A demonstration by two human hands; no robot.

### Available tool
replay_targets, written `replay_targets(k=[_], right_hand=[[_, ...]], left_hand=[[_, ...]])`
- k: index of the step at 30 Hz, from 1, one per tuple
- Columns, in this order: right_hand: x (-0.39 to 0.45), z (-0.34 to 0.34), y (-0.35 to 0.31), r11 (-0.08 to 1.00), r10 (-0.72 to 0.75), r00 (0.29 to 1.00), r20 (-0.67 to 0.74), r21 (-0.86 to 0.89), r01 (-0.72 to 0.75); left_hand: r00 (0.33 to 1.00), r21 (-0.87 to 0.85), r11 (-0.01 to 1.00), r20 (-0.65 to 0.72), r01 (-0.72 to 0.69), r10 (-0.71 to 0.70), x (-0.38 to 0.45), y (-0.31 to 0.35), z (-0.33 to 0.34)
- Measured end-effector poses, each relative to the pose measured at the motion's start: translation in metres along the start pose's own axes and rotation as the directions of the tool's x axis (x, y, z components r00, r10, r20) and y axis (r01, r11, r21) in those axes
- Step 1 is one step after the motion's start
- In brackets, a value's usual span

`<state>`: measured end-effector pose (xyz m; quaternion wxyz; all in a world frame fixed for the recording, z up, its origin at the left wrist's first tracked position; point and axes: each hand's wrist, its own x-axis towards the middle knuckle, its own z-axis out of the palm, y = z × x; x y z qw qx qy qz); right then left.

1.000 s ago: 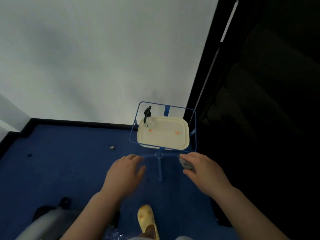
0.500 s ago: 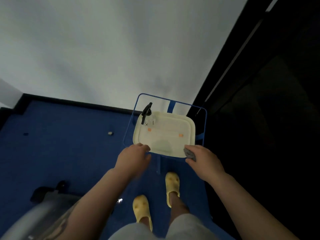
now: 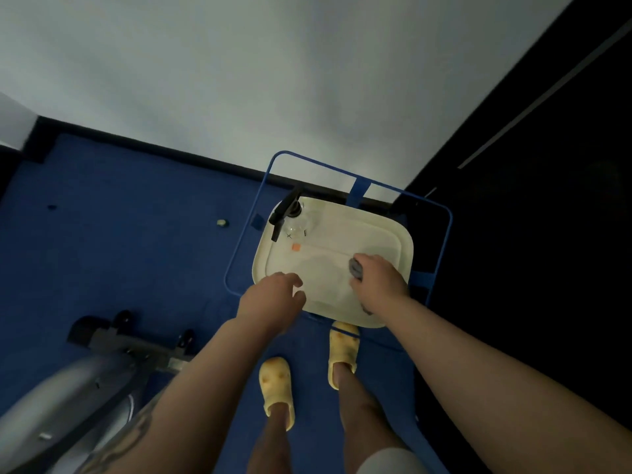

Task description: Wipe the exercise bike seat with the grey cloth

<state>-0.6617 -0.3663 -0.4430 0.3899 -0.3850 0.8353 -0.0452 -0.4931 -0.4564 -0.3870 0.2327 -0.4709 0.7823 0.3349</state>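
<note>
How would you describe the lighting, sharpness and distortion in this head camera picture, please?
Head view: dim and bluish overall; the right side is almost black, with no detail. The wide lens bows the wall and skirting. The cream tray is the brightest area, with soft shadows under the right hand holding the grey cloth. The bike frame at lower left looks smeared.

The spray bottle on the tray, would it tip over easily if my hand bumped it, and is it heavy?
The spray bottle looks clear and nearly empty, so probably light. Its black trigger head sits high and juts to one side, so a bump from the left hand would likely topple it. It stands near the corner of the cream tray, so it might slide off that smooth surface.
</note>
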Motion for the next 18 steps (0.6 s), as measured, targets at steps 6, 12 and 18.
replay_targets(k=[6,12,18], right_hand=[[0.02,0.011,0.009,0.996,0.009,0.997,0.083,-0.088,-0.002],[0.01,0.002,0.013,0.976,0.024,0.994,0.104,-0.216,-0.001],[-0.031,-0.013,-0.039,0.938,-0.056,0.991,0.118,-0.333,0.093]], left_hand=[[0.998,-0.042,0.998,-0.021,0.05,-0.051,0.003,0.0,0.004],[0.987,-0.145,0.983,-0.102,0.109,-0.125,-0.025,-0.006,-0.004],[0.938,-0.232,0.951,-0.228,0.206,-0.259,-0.084,-0.032,-0.024]])
